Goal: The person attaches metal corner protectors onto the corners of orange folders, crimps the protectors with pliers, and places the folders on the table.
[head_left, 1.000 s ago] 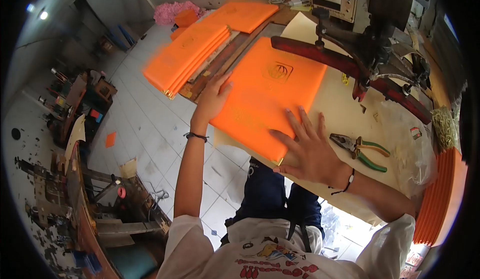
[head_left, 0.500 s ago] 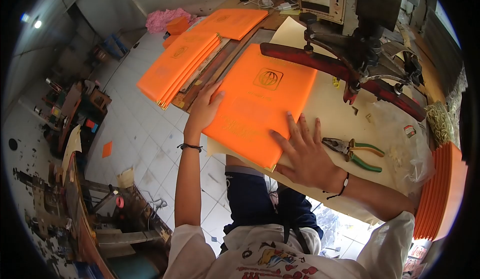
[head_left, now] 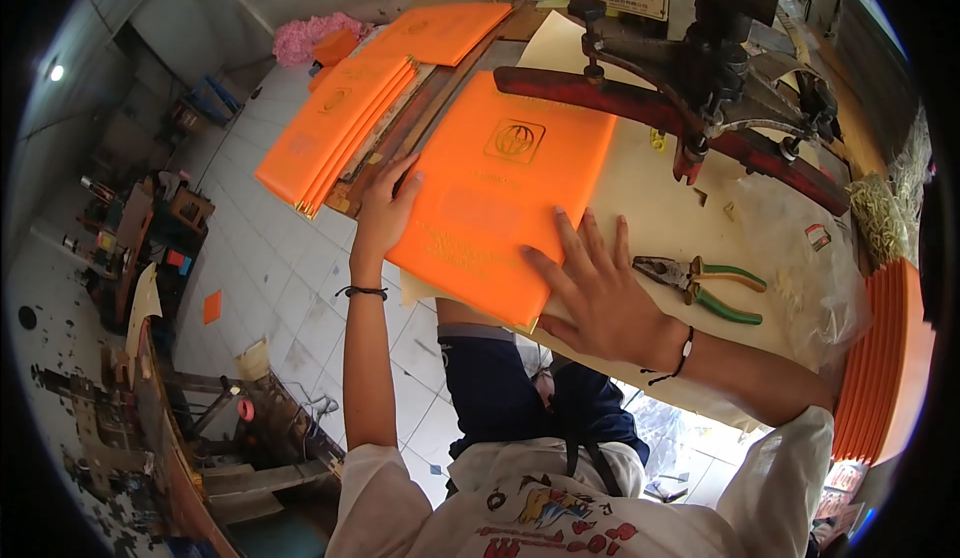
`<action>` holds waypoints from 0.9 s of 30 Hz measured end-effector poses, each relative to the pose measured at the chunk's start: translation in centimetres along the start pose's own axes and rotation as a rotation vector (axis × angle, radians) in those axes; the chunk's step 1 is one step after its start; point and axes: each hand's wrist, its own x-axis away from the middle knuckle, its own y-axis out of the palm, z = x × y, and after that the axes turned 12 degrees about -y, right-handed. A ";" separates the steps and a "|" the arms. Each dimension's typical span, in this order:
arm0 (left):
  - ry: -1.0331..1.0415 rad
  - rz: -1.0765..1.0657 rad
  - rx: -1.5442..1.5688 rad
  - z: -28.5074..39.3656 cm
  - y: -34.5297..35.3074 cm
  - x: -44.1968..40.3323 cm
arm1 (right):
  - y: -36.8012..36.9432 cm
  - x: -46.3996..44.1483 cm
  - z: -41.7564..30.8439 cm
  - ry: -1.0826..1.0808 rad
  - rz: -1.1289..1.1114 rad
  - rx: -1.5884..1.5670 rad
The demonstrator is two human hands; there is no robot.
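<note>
An orange folder [head_left: 480, 208] with a gold emblem and gold lettering lies on the beige-covered worktable, its far end beneath the machine's dark red bar. My left hand [head_left: 385, 208] grips the folder's left edge, thumb on the cover and the other fingers partly hidden along the side. Across the near right edge, my right hand [head_left: 605, 298] rests with its fingers spread, the fingertips on the cover. Just right of that hand are pliers [head_left: 700, 286] with green and yellow handles, their jaws pointing toward it.
A press-like machine [head_left: 720, 108] stands over the far right of the table. More orange folders [head_left: 335, 128] are stacked at left, others [head_left: 435, 33] behind them. A clear plastic bag [head_left: 800, 248] lies right of the pliers, near an upright orange stack [head_left: 880, 358].
The whole view has shifted slightly, so everything appears a little further left and up. Both hands keep nearly the same places on the folder.
</note>
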 end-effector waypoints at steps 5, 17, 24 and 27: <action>0.022 0.025 -0.001 0.2 0.1 0.1 | 0.1 0.2 0.1 -0.010 0.003 -0.014; 0.025 0.043 -0.025 0.1 0.2 0.0 | -0.2 0.0 0.2 0.006 -0.015 -0.047; 0.018 0.031 -0.027 0.3 0.2 0.0 | -0.2 0.0 0.3 -0.002 -0.013 -0.045; 0.003 0.026 -0.005 -0.3 0.3 -0.3 | 0.0 -0.2 0.2 0.013 -0.017 -0.049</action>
